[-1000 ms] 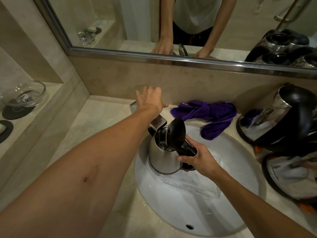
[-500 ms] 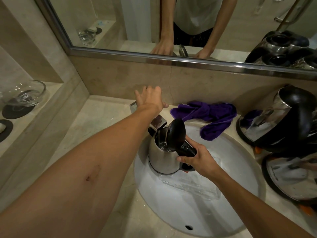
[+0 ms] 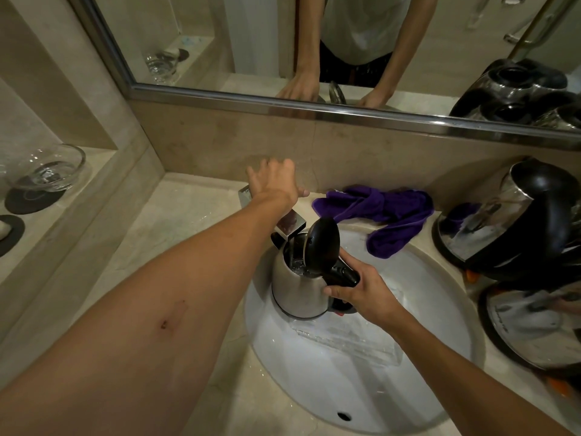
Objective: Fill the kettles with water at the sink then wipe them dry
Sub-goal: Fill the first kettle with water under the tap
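Observation:
A steel kettle (image 3: 295,287) with its black lid flipped up stands in the white sink (image 3: 361,382), its mouth under the chrome tap spout (image 3: 290,225). Water shows inside it. My right hand (image 3: 361,291) grips the kettle's black handle. My left hand (image 3: 276,180) rests flat on top of the tap with its fingers spread, hiding the lever. A purple cloth (image 3: 383,212) lies crumpled on the counter behind the sink's rim.
Two more steel kettles with black handles, the rear kettle (image 3: 503,221) and the front kettle (image 3: 531,322), crowd the counter at the right. A glass bowl (image 3: 47,168) sits on a dark coaster on the left ledge. The mirror (image 3: 345,42) runs along the back wall.

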A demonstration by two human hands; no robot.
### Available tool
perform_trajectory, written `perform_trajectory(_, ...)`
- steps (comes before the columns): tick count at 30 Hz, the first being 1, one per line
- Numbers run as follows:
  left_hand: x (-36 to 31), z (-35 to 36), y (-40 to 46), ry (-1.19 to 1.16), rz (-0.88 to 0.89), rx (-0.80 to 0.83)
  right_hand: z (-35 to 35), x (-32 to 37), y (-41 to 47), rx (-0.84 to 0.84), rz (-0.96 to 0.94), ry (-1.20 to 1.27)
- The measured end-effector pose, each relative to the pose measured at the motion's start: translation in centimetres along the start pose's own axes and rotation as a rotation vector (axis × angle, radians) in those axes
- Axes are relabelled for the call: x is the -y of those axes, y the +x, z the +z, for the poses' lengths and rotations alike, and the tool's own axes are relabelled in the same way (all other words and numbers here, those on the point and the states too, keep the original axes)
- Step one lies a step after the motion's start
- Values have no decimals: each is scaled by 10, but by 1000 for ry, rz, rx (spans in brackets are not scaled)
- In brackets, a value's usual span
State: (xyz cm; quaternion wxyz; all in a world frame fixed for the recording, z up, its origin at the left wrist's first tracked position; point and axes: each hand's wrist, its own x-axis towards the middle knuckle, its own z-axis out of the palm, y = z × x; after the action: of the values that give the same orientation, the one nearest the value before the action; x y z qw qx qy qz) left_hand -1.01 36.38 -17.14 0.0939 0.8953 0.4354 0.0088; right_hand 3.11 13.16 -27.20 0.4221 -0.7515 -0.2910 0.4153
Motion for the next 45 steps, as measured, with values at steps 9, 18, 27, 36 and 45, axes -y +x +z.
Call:
perform_trajectory(9, 2, 0, 3, 9, -10, 0, 0, 0, 0, -7, -3, -14)
perform_trajectory(18, 33, -18, -27, -346, 0, -291, 0, 1, -2, 3, -15, 32)
perform_trajectory(27, 118, 108, -222, -377, -359, -181, 1, 0, -4, 2, -66, 34)
perform_trajectory(36, 131, 156, -236, -69, -259, -50, -2, -7, -3, -11, -96, 31)
perform_trajectory(45, 132, 162, -234, -42, -253, -98, -3, -8, 5, 3, -92, 5)
